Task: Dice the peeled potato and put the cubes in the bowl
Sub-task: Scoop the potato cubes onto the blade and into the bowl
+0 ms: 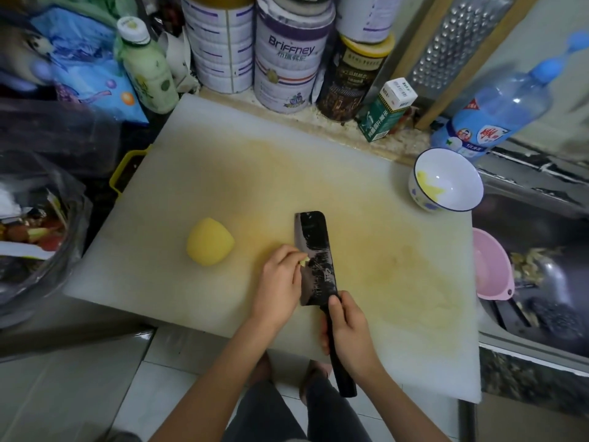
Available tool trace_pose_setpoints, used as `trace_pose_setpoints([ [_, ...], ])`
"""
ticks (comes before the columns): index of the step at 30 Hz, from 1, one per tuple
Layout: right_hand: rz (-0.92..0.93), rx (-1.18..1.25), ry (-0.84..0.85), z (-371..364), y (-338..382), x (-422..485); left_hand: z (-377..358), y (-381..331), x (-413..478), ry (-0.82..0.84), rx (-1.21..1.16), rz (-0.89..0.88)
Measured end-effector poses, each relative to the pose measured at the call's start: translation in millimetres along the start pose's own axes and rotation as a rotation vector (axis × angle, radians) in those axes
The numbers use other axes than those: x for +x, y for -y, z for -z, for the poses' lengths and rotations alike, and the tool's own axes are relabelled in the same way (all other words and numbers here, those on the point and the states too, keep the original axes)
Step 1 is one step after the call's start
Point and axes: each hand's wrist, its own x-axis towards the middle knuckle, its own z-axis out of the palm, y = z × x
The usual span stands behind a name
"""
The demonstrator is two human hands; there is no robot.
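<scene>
Both arms reach forward from the bottom. The right hand (349,333) has its fingers wrapped tight around the black handle of the knife (315,253), with the thumb on top. The blade points away and rests on the cutting board (255,161). The left hand (279,282) is just beside the blade, palm down. Its curled fingers pinch a small potato piece (304,262) against the blade. The big peeled potato (209,241) sits on the board, off to the left. Farther away, at the right corner, stands the bowl (459,173) with some potato cubes (428,186) inside.
</scene>
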Motion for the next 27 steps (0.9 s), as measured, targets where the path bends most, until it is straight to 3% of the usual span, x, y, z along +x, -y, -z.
trace_pose_setpoints([
  [6, 0.017, 0.027, 0.042, 20, 18, -4, 4, -18, -4, 0.009, 0.062, -0.069],
  [16, 0.061, 0.08, 0.091, 82, 54, 7, -7, -70, 37, -0.037, -0.158, -0.004],
  [27, 0.136, 0.062, 0.03, 214, 72, 73, -101, -162, 122, -0.096, -0.099, -0.18],
])
